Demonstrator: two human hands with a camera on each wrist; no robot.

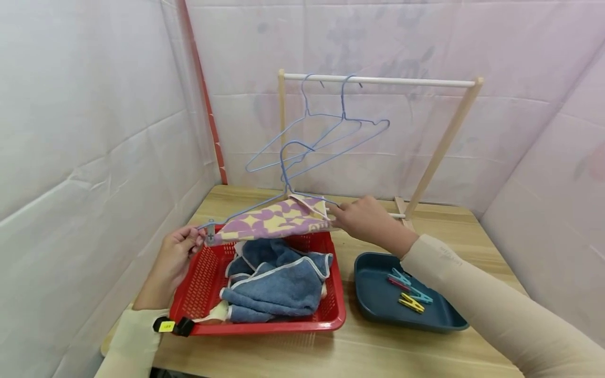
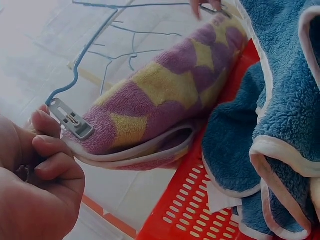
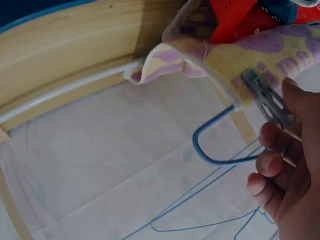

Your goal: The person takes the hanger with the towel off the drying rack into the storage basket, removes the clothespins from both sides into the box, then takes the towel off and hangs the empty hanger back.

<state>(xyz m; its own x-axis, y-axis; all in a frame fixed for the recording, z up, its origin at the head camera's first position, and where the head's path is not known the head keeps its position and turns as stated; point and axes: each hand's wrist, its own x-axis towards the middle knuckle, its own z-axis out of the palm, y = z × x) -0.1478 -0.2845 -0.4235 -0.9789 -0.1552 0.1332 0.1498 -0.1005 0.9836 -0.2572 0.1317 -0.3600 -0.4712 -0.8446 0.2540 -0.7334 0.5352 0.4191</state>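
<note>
A purple-and-yellow patterned towel [image 1: 274, 220] hangs from a blue wire clothes hanger [image 1: 285, 167], clipped near both ends. My left hand [image 1: 178, 252] pinches the hanger's left end, beside a grey metal clip [image 2: 72, 119] that bites the towel's corner. At the other end, my right hand [image 1: 366, 220] grips the hanger, its thumb against a second metal clip [image 3: 267, 97] on the towel. The hanger's hook points up. Below the towel, a red basket [image 1: 337, 294] holds crumpled blue towels [image 1: 283, 283] with white edging.
Two more blue hangers [image 1: 343, 97] hang on the white rod [image 1: 416, 82] of a wooden-legged rack at the back. Right of the basket, a dark blue tray [image 1: 378, 310] holds yellow, light blue and red clothespins [image 1: 411, 303]. White sheeting [image 1: 94, 131] encloses the wooden table [image 1: 378, 352].
</note>
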